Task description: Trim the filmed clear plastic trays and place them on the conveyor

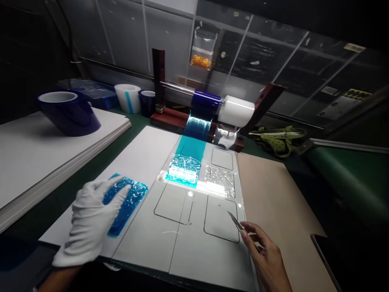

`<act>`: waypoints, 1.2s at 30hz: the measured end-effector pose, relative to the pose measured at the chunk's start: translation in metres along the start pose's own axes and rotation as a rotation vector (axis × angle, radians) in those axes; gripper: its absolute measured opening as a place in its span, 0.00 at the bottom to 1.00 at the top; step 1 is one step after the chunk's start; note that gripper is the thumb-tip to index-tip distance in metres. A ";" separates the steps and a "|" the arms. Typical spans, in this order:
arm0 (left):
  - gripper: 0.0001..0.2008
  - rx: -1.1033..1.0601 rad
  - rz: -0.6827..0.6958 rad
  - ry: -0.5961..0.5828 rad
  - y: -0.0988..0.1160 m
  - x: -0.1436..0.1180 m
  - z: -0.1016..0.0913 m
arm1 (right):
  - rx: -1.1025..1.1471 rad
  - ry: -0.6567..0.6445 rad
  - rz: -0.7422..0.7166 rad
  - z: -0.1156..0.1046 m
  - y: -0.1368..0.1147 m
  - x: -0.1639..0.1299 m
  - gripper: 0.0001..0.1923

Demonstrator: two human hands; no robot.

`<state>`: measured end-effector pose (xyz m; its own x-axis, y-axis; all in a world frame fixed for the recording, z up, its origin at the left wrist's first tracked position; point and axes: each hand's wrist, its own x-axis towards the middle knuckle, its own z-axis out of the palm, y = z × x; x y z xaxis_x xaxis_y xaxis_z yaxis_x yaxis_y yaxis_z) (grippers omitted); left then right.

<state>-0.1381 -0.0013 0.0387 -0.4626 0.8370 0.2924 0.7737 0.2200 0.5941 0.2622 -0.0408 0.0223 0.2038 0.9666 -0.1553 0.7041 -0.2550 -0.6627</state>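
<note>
My left hand (91,219), in a white glove, lies over the upper left part of a wrinkled blue film piece (127,211). Its thumb and forefinger are apart on the film, which rests on a white sheet (142,150). A slim, pointed craft knife (234,221) is in my bare right hand (264,251), tip towards the upper left. That tip is above a glass-like cutting plate (146,247) marked with dark rounded rectangles. Across the plate's far part lies a blue film strip (191,150), coming from a blue roll (206,99). Clear wrinkled film (223,181) lies beside it.
A dark red stand (170,119) holds the blue roll and a white roll (238,110) on a rod. At left, a large blue roll (68,113) sits on a paper stack (27,162). Brown board (273,194) lies right; a yellow-green patterned item (279,140) is behind it.
</note>
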 end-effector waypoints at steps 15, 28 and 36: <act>0.13 -0.039 0.544 -0.299 0.104 -0.031 0.091 | -0.287 -0.033 -0.135 0.039 -0.055 0.041 0.12; 0.13 -0.212 0.234 -0.637 0.124 -0.029 0.111 | -0.287 -0.002 -0.171 0.038 -0.062 0.056 0.12; 0.20 -0.518 -0.154 -0.939 0.128 -0.025 0.099 | -0.313 -0.032 -0.196 0.042 -0.062 0.049 0.14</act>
<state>0.0156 0.0553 0.0328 0.1472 0.9163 -0.3725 0.3570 0.3020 0.8839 0.2000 0.0233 0.0251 0.0266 0.9969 -0.0738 0.9025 -0.0557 -0.4271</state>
